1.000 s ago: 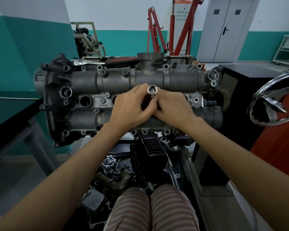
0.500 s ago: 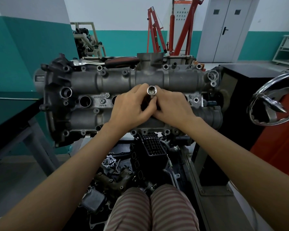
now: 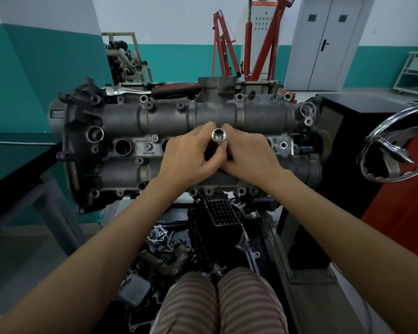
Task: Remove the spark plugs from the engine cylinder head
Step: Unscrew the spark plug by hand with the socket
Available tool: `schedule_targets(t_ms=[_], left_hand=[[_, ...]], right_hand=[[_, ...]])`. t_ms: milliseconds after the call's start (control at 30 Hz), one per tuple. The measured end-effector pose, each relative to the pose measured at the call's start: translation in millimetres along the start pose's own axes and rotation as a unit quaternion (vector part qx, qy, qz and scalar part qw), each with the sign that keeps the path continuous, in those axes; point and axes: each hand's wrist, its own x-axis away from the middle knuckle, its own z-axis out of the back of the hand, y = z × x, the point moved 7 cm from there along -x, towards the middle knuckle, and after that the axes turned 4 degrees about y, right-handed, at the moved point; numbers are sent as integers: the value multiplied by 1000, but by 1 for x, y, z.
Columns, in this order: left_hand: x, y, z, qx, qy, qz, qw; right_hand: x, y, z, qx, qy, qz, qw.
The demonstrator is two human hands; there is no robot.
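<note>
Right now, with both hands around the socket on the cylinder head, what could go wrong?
1. Both the left hand and right hand grip the socket by fingers alone; it may tilt or slip.
2. The ratchet rests on the far edge of the cylinder head; a jolt could knock it off.
</note>
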Motion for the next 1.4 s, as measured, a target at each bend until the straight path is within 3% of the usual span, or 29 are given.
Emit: schedule_targets(t_ms=[200, 500, 667, 933, 1133, 1400], left_hand=[[0, -4, 2, -32, 25, 3, 999], [0, -2, -1, -10, 0, 6, 1000], [0, -5, 2, -25, 32, -2, 999], [1, -2, -1, -4, 11, -4, 1000], [1, -5, 3, -27, 50, -11, 998], [0, -1, -1, -15, 10, -4, 1000]], right_hand=[[0, 3, -5, 58, -10, -5, 998], [1, 0, 0, 3, 0, -4, 1000], [0, 4, -5, 56, -11, -7, 998], [-1, 2, -2, 20, -1, -10, 1000], [-1, 6, -5, 47, -15, -22, 999], [0, 2, -4, 39, -6, -10, 999]])
